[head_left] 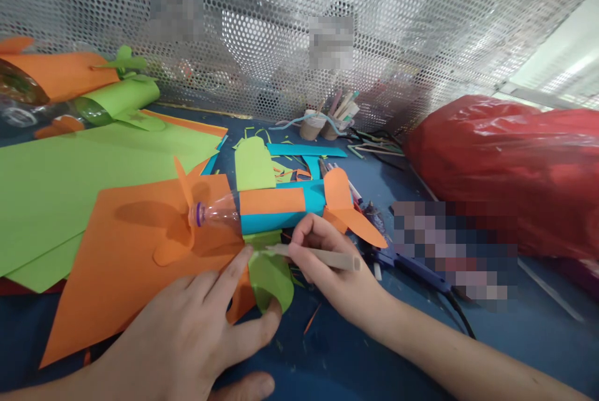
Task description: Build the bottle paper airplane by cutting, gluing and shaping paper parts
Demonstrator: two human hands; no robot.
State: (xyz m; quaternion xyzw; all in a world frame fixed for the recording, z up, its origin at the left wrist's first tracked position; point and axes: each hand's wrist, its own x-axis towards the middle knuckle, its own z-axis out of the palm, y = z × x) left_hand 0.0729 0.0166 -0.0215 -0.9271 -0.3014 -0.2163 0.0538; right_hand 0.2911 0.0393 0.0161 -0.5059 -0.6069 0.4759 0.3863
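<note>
In the middle lies a plastic bottle [218,211] on its side, wrapped in blue paper [271,222] with an orange strip [272,201] across the top. Orange petal-shaped pieces [344,201] are at its right end, an orange propeller shape [180,245] at its neck. My right hand [327,251] pinches a pale beige brush [334,258], its tip on the folded edge of a rounded green paper wing [271,276] beside the bottle. My left hand [201,314] has its fingers spread, one fingertip at that edge and another against the wing's lower end.
Orange [140,289] and green sheets [42,189] cover the left side. Similar paper-wrapped bottles [79,73] lie behind them. Cups with brushes [330,126] stand near the perforated metal wall [281,33]. A blue glue gun [412,267] with its cable and a red plastic bag [505,164] are right.
</note>
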